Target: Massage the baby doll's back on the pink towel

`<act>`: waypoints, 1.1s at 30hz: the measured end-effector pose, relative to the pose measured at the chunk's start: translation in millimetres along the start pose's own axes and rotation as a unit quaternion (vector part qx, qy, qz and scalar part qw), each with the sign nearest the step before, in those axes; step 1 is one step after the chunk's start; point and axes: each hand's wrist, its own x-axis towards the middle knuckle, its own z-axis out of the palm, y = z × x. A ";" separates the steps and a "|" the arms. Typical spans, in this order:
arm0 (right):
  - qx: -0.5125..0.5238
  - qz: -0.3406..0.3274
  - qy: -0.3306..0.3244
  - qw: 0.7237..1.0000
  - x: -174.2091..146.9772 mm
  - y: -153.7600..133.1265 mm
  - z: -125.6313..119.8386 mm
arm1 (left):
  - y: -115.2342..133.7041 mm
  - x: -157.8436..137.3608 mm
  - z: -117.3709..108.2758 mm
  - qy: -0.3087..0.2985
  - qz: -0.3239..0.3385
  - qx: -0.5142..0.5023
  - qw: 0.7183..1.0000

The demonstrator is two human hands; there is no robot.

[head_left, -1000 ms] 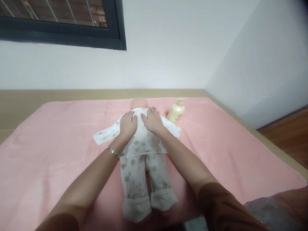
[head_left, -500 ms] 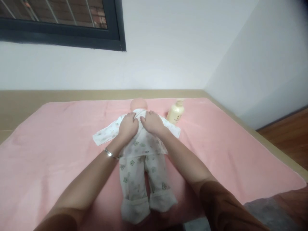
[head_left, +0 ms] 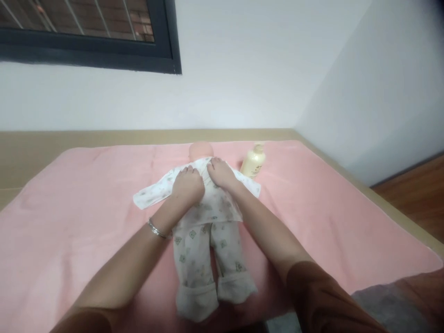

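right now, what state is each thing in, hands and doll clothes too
left hand, fingers curled against the shirt; grip unclear
right hand, fingers curled on the shirt; grip unclear
doll, lying stretched out
shirt, on the doll, creased between the hands
trousers, on the doll, cuffs turned up
pump bottle, pump in place
bracelet, worn at the left wrist
pink sheet, spread out, lightly creased

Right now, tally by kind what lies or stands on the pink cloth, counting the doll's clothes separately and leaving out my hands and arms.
Doll: 1
Clothes: 2 (printed top, printed trousers)
Pump bottle: 1
Total: 4
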 end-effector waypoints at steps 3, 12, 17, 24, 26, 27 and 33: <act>-0.032 -0.011 0.007 0.999 -9.2 -6.1 -1.0 | -7.9 6.1 4.1 0.000 0.008 -0.015 1.000; -0.038 -0.006 -0.021 0.999 -28.1 -22.7 -14.2 | -30.1 24.6 30.9 0.052 0.041 0.022 0.998; 0.042 -0.007 -0.020 0.999 -6.3 -1.6 -7.3 | -9.5 10.4 19.6 0.055 0.010 -0.001 0.998; -0.015 -0.004 -0.021 1.000 -14.2 -12.0 -7.8 | -10.6 10.2 13.0 0.015 -0.009 -0.052 0.998; -0.039 -0.004 -0.021 0.999 -23.7 -21.1 -10.9 | -17.6 15.8 13.6 0.010 -0.023 -0.086 0.996; -0.051 -0.005 -0.021 0.998 -28.6 -26.0 -11.7 | -21.3 18.9 15.0 0.012 -0.024 -0.097 0.995; -0.099 -0.033 -0.009 0.995 -40.2 -40.1 -8.2 | -34.2 31.5 31.0 0.042 -0.034 -0.157 0.986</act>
